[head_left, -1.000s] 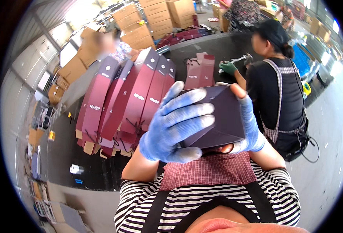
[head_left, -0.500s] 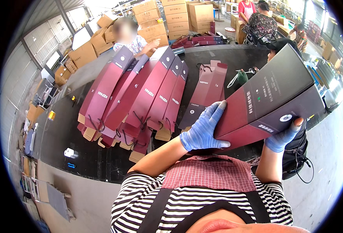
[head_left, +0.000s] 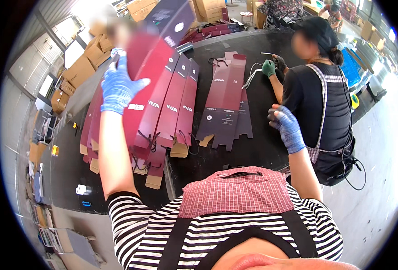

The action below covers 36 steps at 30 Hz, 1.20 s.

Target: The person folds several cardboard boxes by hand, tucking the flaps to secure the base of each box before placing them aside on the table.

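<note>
My left hand [head_left: 118, 87], in a blue glove, grips the side of a tall maroon box [head_left: 147, 58] with a dark end, its thumb apart from the fingers. The box is tilted and slightly blurred, above the left part of a row of similar boxes [head_left: 167, 108] with black cord handles. Over the table at the right, my right hand [head_left: 288, 128] is loosely curled, nothing visible in it. Its blue glove leaves the fingertips showing. Flat, unfolded maroon box blanks [head_left: 223, 90] lie on the table between the row and my right hand.
A co-worker [head_left: 320, 85] in black stands at the right, a green-gloved hand [head_left: 268, 67] holding white cords. Another person is partly hidden behind the raised box. On the black table [head_left: 63, 175] lie a white roll [head_left: 82, 190] and a blue clip [head_left: 86, 204]. Brown cartons [head_left: 76, 65] stand behind.
The box has moved from the right, where both hands held it, to the far left in my left hand. My right hand has let go. The co-worker at the right is now in plain sight.
</note>
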{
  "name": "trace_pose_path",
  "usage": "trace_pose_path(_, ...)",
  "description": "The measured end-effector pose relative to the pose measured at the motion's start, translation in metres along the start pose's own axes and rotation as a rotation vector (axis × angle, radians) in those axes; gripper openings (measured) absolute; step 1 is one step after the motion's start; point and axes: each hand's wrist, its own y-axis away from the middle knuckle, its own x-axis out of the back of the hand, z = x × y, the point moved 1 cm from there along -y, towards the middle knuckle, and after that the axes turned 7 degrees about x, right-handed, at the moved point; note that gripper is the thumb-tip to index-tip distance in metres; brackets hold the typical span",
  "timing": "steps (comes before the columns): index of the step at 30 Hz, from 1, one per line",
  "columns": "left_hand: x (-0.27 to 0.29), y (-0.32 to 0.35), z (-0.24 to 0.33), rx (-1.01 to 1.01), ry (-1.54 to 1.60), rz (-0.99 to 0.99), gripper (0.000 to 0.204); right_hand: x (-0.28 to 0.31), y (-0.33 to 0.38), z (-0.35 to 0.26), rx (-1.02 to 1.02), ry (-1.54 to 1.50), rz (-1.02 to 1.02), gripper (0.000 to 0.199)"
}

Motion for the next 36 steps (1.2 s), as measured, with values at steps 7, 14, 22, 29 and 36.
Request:
trace_pose_path(7, -0.094, -0.060, -0.070, 0.289, -0.183, -0.251, 0.116, 0.006, -0.006, 0.094, -0.366, 0.063, -0.077, 0.027)
trace_pose_path(14, -0.170, -0.052, -0.104, 0.125, -0.327, -0.223, 0.098, -0.012, -0.026, 0.151, -0.604, 0.095, -0.160, 0.021)
trace_pose_path(22, -0.174, 0.024, -0.020, -0.408, 0.244, 0.070, 0.059, -0.041, -0.032, 0.225, -0.921, 0.019, -0.149, 0.014)
trace_pose_path(29, -0.326, 0.164, 0.071, -0.193, 0.715, -0.736, 0.063, -0.055, -0.023, 0.217, -0.977, 0.026, -0.128, 0.011)
trace_pose_path(36, -0.318, 0.149, 0.075, -0.479, 0.843, -0.667, 0.071, -0.046, -0.037, 0.133, -0.541, -0.125, -0.236, 0.004)
